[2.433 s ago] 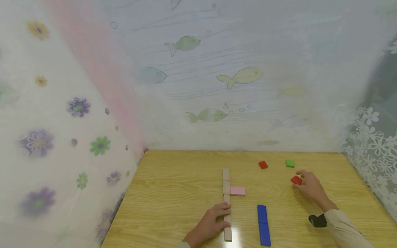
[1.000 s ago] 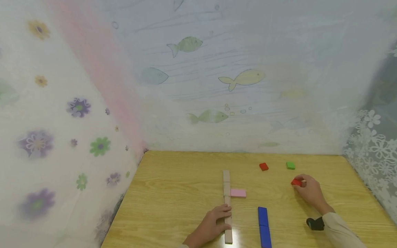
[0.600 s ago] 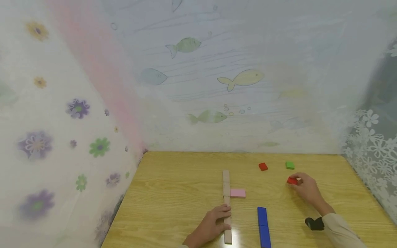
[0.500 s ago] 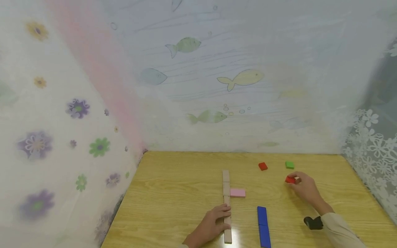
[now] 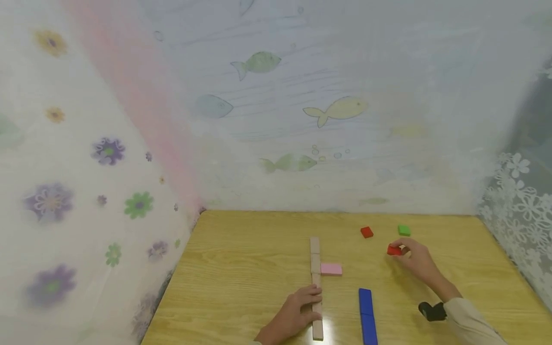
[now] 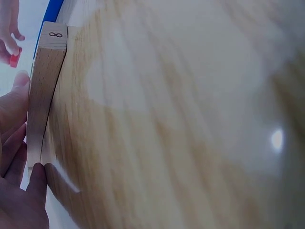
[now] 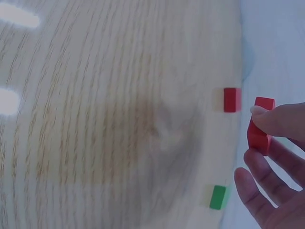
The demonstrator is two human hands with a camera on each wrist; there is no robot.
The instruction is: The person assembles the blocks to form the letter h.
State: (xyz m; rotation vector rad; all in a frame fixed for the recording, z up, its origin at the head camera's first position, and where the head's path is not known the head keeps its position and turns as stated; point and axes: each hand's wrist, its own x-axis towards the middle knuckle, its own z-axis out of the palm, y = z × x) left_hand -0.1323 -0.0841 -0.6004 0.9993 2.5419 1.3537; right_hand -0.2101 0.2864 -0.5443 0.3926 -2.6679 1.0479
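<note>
In the head view, my left hand (image 5: 293,311) rests on the near part of a straight row of plain wooden blocks (image 5: 316,330). Its fingers lie across the row, and the thumb touches it lower down. Seen from the left wrist, the block's end (image 6: 54,35) bears a figure 8. My right hand (image 5: 418,258) pinches a red block (image 5: 394,250) between thumb and fingers. The right wrist view shows this red block (image 7: 259,136) held apart from the table. Behind it on the table lie another red block (image 5: 366,232) and a green block (image 5: 404,230).
A pink block (image 5: 331,269) adjoins the wooden row's right side. Two blue blocks (image 5: 365,302) lie end to end at the front. A black object (image 5: 432,311) is by the right sleeve (image 5: 470,318). Patterned hangings (image 5: 258,187) stand behind and beside the wood-grain table (image 5: 241,249).
My right hand has closed its fingers on the red block and carried it leftward. My left hand has stayed on the wooden row. The other blocks lie as before.
</note>
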